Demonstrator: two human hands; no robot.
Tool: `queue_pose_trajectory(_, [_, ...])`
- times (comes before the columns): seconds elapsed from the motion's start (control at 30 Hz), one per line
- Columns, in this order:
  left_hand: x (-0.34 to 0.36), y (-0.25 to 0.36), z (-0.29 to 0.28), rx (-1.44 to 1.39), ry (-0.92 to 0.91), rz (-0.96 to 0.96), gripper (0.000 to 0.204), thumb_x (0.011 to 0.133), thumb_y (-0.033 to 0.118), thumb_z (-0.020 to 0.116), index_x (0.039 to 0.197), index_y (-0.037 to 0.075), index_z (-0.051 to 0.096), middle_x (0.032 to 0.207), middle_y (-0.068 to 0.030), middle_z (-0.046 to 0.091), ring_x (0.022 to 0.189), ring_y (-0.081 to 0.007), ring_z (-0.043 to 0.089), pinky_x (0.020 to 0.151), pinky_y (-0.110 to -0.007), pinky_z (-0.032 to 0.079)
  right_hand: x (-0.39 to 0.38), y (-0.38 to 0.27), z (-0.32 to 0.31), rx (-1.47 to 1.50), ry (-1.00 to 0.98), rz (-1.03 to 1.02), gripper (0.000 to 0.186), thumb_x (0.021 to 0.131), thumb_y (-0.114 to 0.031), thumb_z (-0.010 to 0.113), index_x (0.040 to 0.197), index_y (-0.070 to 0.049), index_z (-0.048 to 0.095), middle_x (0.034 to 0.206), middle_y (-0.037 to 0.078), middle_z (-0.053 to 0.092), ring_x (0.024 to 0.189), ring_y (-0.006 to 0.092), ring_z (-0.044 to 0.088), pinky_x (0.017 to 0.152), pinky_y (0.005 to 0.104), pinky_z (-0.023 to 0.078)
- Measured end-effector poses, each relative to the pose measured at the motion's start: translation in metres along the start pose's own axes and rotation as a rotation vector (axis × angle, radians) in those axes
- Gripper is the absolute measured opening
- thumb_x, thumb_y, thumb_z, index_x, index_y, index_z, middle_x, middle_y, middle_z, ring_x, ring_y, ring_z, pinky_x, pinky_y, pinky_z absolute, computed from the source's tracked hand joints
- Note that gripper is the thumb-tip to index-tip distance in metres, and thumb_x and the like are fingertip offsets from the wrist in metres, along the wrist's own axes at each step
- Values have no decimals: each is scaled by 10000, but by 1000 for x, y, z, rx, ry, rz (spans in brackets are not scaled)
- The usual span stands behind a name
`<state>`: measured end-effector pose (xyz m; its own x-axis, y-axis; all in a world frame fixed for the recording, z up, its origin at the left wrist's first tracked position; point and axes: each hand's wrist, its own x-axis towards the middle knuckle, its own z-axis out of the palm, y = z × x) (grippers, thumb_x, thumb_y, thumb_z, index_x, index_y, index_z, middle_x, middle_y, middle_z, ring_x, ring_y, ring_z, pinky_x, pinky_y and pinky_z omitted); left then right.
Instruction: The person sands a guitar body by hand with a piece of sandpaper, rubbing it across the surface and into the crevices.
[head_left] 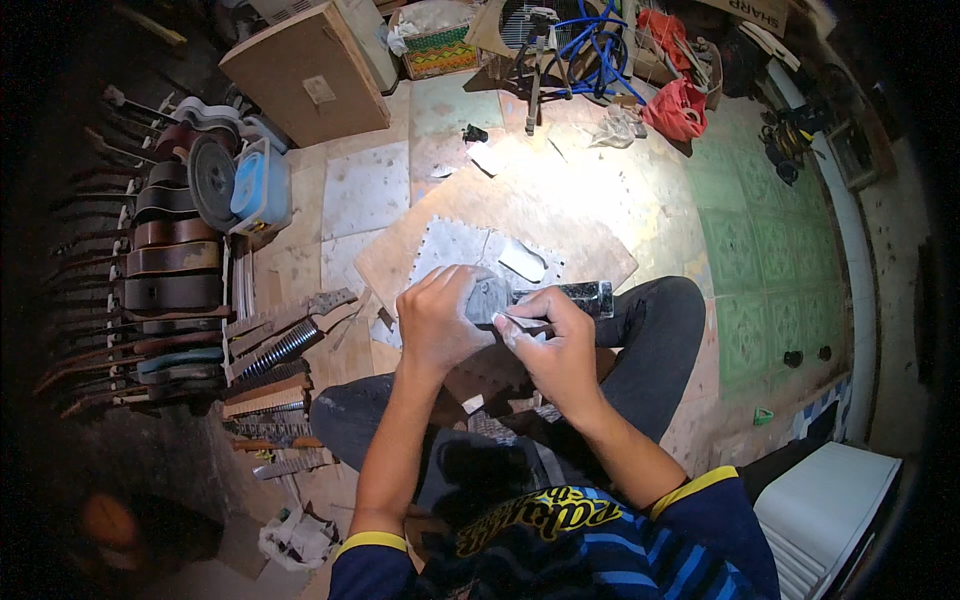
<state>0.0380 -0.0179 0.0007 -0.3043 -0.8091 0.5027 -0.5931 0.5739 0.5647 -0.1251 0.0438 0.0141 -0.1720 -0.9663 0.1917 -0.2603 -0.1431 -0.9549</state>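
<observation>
My left hand (440,315) is closed around a grey, dust-covered piece (488,296), with a glossy black bar (595,298) extending to the right from it. My right hand (545,340) pinches a thin pale flat piece (520,321) against the grey piece; its exact kind is unclear. Just beyond my hands, a worn grey sheet (450,240) with ragged edges lies on a wooden board (390,250), and a white oblong piece (521,260) rests on the sheet.
Guitars (165,260) stand racked at left beside blue tubs (255,185) and guitar necks (285,355). A cardboard-coloured panel (305,80), basket (440,40), blue hoses (590,60) and red bags (670,110) sit at back. A white appliance (820,505) is at lower right.
</observation>
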Motion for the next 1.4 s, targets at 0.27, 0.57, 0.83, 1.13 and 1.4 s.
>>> queue_pose_trajectory(0.27, [-6, 3, 1, 1, 10, -18, 413, 585, 227, 891, 932, 92, 714, 872, -109, 737, 792, -315, 727, 679, -398, 569, -1, -2, 1, 11, -6, 30, 202, 847, -102, 823, 880, 8, 656, 808, 112, 691, 747, 153, 657, 697, 317, 526])
queue_pose_trajectory(0.57, [-9, 4, 4, 3, 30, -19, 363, 625, 245, 874, 923, 108, 718, 849, -101, 731, 766, -315, 717, 667, -404, 561, 6, 7, 2, 38, -11, 25, 187, 830, -70, 819, 877, 13, 658, 797, 121, 658, 735, 191, 652, 683, 325, 505])
queue_pose_trajectory(0.83, [-4, 4, 2, -1, 29, -15, 398, 578, 203, 877, 929, 105, 720, 853, -104, 729, 772, -316, 716, 665, -406, 559, 7, 0, 0, -63, -53, -52, 177, 848, -90, 804, 877, 9, 660, 817, 133, 651, 753, 231, 646, 701, 341, 502])
queue_pose_trajectory(1.13, [-5, 7, 1, -16, 13, -28, 366, 582, 141, 834, 927, 99, 718, 861, -114, 729, 783, -332, 715, 675, -408, 560, 22, 1, 4, -57, -24, -57, 179, 858, -66, 826, 882, 0, 661, 807, 48, 647, 747, 88, 575, 687, 253, 464])
queue_pose_trajectory(1.4, [-13, 1, 7, 1, 37, -1, 340, 604, 121, 812, 929, 98, 718, 868, -114, 732, 792, -333, 718, 673, -412, 561, 21, 1, 4, -30, -22, -76, 180, 844, -52, 828, 875, 4, 660, 814, 69, 624, 780, 109, 584, 719, 268, 472])
